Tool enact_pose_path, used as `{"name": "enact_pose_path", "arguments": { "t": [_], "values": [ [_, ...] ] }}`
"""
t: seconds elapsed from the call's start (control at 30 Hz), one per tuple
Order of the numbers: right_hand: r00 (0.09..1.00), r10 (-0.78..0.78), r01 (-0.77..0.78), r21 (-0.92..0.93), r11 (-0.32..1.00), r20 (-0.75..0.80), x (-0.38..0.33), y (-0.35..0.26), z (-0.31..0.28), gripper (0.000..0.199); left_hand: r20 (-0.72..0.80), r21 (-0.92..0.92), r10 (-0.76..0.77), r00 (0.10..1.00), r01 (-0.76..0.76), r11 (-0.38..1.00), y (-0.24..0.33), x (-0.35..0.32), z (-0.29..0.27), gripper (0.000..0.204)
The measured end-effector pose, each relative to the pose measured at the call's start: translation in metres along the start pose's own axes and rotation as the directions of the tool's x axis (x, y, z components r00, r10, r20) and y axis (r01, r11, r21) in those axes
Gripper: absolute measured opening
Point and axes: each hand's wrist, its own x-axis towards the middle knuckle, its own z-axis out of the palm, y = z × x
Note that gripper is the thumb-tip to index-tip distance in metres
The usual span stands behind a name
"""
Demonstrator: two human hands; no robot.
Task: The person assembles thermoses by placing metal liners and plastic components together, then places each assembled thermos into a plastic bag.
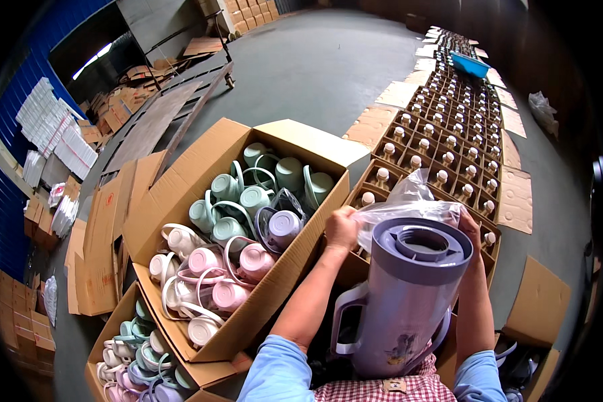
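Both my hands grip a clear plastic bag [409, 197], spread between them at chest height. My left hand [342, 228] is closed on its left edge, and my right hand [470, 229] pinches the right edge, with some fingers hidden. Between my forearms a large purple plastic jug [409, 301] stands close to my body, slightly tilted. Its dark purple round end has a ringed opening. A side handle [347, 321] shows on its left, and a picture decorates its body. The bag lies just beyond the jug's round end, partly overlapping it.
At left, a cardboard box [248, 348] holds green, pink, white and purple cup-like pieces with loop handles; a lower box [141, 362] holds more. Divided cartons [449, 144] of white-topped bottle shapes run away at right, with a blue basin [470, 65] on them. A flat cart [161, 120] stands far left.
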Motion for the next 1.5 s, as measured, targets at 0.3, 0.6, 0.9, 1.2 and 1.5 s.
{"name": "enact_pose_path", "arguments": {
  "t": [0.3,0.6,0.9,1.2,1.5],
  "values": [
    [0.814,-0.365,0.375,0.071,0.924,0.452,-0.072,-0.023,0.002,0.017,-0.250,-0.495,0.577,0.778,-0.614,0.614,0.116,-0.084,-0.093,0.014],
    [0.941,-0.196,0.300,-0.411,0.861,0.277,-0.105,0.000,-0.022,0.023,-0.058,-0.250,0.879,0.474,-0.859,0.447,0.121,-0.132,-0.098,0.008],
    [0.865,0.493,-0.140,-0.898,0.418,0.095,-0.158,-0.040,0.029,0.015,-0.006,-0.383,0.151,0.988,-0.142,0.913,0.016,-0.195,-0.062,0.034],
    [0.829,0.417,0.206,-0.897,0.390,0.372,-0.270,-0.001,-0.020,0.029,-0.036,-0.370,-0.503,0.863,0.457,0.809,-0.029,-0.184,-0.010,0.034],
    [0.964,0.166,-0.006,-0.611,0.792,0.206,-0.220,0.016,0.074,0.014,0.173,0.176,0.559,0.811,-0.584,0.793,0.184,-0.171,-0.057,0.020]
  ]
}}
